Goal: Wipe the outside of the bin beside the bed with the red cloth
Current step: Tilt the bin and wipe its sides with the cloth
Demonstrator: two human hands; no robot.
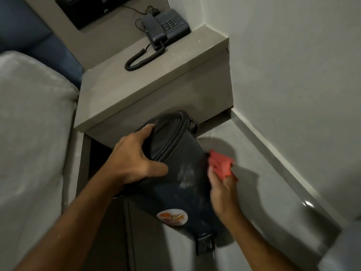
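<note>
1. Head view, nearest first: our two forearms reach in from the near edge. The left hand point(134, 159) is clamped on the lid end of the bin point(181, 184), thumb across the near wall and fingers hooked over the lid rim. The right hand point(221, 189) is closed around the cloth point(221, 164), which is bunched and pressed to the bin's right side.

2. The bin is tipped, its lid toward the nightstand point(152, 90) and its pedal point(205, 244) toward us. It seems to be lifted off the floor point(263, 192), though we cannot tell that for sure. It sits between the bed point(33, 133) on the left and the wall point(293, 65) on the right, just near of the nightstand, where a phone point(166, 26) rests.

3. A pale dusty smear point(185, 176) shows on the upper wall, left of the cloth, and a round sticker point(172, 217) lies nearer the base.

4. To wipe well, we judge we should keep the left grip firm so the bin cannot roll, flatten the cloth for more contact, and draw long strokes from lid to base, taking in the smear.

5. Then we would turn the bin to reach its hidden underside. The risk is the lid swinging open or the bin knocking the nightstand.
</note>
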